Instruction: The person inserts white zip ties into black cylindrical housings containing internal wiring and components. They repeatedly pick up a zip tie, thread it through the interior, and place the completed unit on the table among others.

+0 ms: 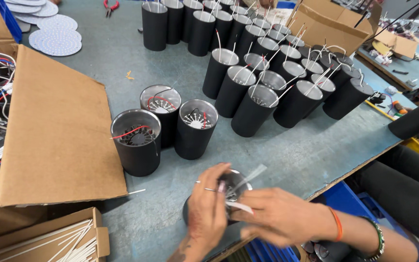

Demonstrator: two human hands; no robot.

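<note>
Black cylindrical lamp housing (232, 187) w/ silver inside sits at table's (316, 155) near edge. Left hand (207, 213) pinches its rim; right hand (277, 216) fingers curl round white sleeve tube (249, 175), blurred.

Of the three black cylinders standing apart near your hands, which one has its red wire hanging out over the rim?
The leftmost black cylinder, nearest the cardboard box flap. Its red wire crosses the rim and pokes outside; the other two keep their wires within their rims.
</note>
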